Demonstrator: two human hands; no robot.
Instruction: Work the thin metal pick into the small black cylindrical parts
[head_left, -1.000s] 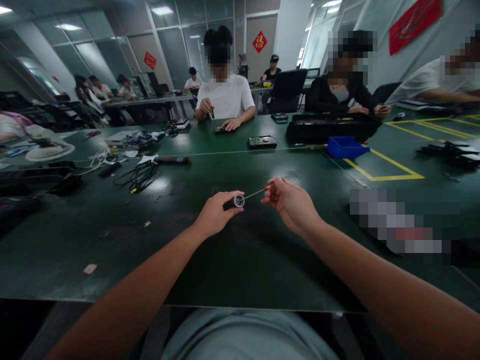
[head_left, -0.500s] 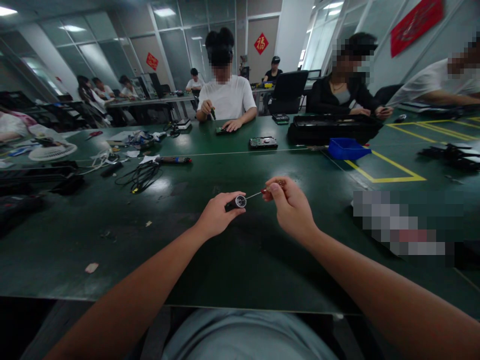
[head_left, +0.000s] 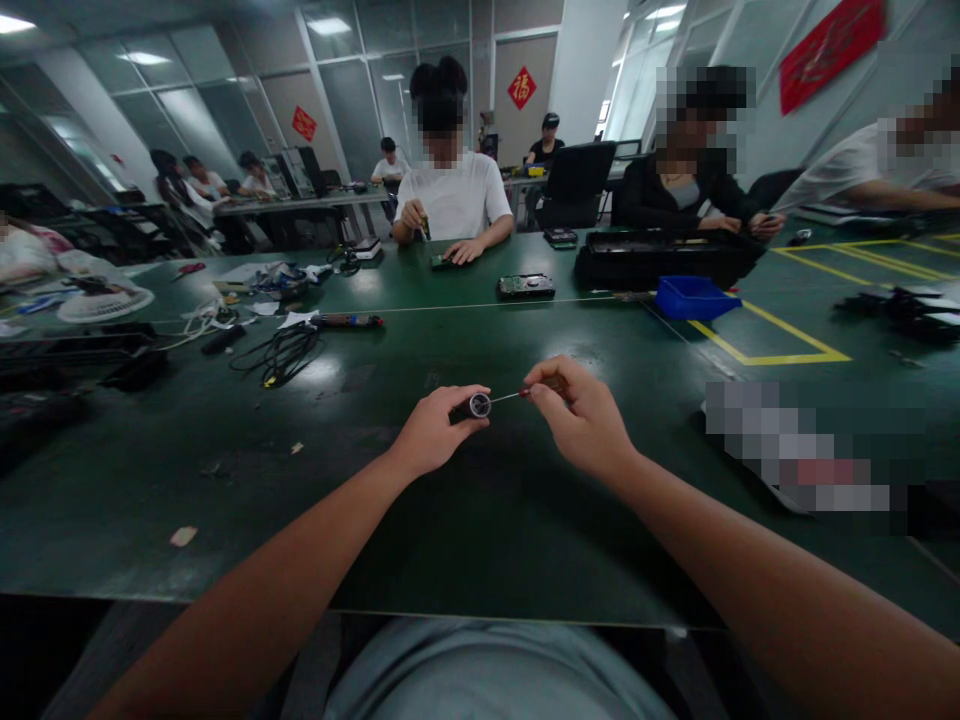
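Between the thumb and fingers of my left hand (head_left: pixel 433 428) is a short black cylinder (head_left: pixel 479 405) with a silver-rimmed round end turned toward the right. What kind of part it is I cannot make out. My right hand (head_left: pixel 585 415) is closed around the handle of a screwdriver (head_left: pixel 523 393), whose thin shaft points left. The shaft's tip reaches the open end of the cylinder; how deep it sits is too small to tell. Both hands are held over the green table (head_left: pixel 450 540).
Ahead lie a hard drive (head_left: pixel 526 286), a blue bin (head_left: pixel 694 298) and a long black case (head_left: pixel 667 258). Left are a coiled black cable (head_left: pixel 289 352), a pen-like tool (head_left: pixel 349 321) and a white round fan-like part (head_left: pixel 105 300). A co-worker (head_left: pixel 454 195) sits opposite.
My right hand has shifted its fingers on the screwdriver handle, and the shaft now lies flatter. My left hand with the cylinder has barely moved.
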